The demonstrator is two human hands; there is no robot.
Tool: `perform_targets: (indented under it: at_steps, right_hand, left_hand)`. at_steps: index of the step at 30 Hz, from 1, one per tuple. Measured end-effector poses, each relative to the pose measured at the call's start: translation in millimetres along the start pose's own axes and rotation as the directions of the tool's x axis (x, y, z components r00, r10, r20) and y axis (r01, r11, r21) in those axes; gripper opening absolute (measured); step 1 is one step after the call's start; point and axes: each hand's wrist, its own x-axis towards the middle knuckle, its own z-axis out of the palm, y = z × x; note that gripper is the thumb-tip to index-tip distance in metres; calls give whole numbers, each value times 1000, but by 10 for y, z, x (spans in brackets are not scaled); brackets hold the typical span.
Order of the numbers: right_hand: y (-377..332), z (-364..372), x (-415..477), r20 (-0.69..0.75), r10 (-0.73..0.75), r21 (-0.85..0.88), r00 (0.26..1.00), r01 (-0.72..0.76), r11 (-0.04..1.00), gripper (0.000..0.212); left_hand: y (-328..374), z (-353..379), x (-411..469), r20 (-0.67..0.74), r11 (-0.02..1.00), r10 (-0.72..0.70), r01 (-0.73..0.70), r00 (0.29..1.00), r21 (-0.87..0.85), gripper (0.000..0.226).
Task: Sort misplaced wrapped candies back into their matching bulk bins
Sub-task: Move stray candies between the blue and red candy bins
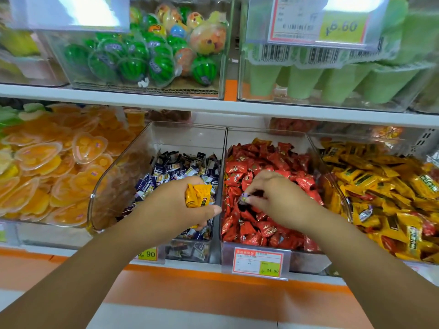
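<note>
My left hand point(180, 205) hovers over the bin of dark blue-and-white candies point(180, 167) and grips a bunch of yellow wrapped candies point(197, 194). My right hand point(273, 193) reaches into the red-candy bin point(256, 162) and pinches a small purple-and-white wrapped candy point(244, 199) between its fingertips. To the right stands the bin of yellow candies point(380, 186), with a few red and purple strays lying among them.
A clear tub of orange heart-shaped jelly cups point(47, 162) fills the left. The upper shelf carries watermelon-shaped jellies point(133, 60) and green cone cups point(332, 84). Price tags point(259, 263) hang on the bin fronts above the orange shelf edge.
</note>
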Motion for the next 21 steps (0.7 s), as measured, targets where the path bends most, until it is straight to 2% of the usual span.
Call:
perform_targets:
  at_steps: [3,5,7,9,12,15,18,21]
  right_hand:
    - [-38,-229,-103,-65,131,232,989,-113,966,4]
    - [-115,-303,-132,-188,245,394,951,-156,906,4]
    - [-251,-325,-80,-331,293,547,897,-71,834,7]
    - [-399,-334,19,-354,250,630,901,32,776,16]
    - [-436,-359,116,-175,135,616,975,1,787,29]
    - [-253,-514,9,87,124,451,988,-150,880,17]
    - [-45,-585,-183,392,95,141,915,-162,977,11]
    - [5,-517,-294,506,121,-56,854,-108,993,15]
  left_hand:
    - [-21,43,15,32,1000,-16,16,999,5,32]
    - [-21,77,27,56,1000,-27,28,998,-7,34]
    - [-15,100,32,77,1000,-17,18,997,-22,32]
    - [-5,109,27,80,999,0,3,997,-42,30]
    - [2,109,26,70,999,-7,10,998,-42,31]
    - [-6,108,29,65,1000,-6,7,998,-19,32]
    - [-30,120,33,65,1000,2,0,998,-17,34]
    - [-39,119,35,64,1000,3,-2,998,-15,35]
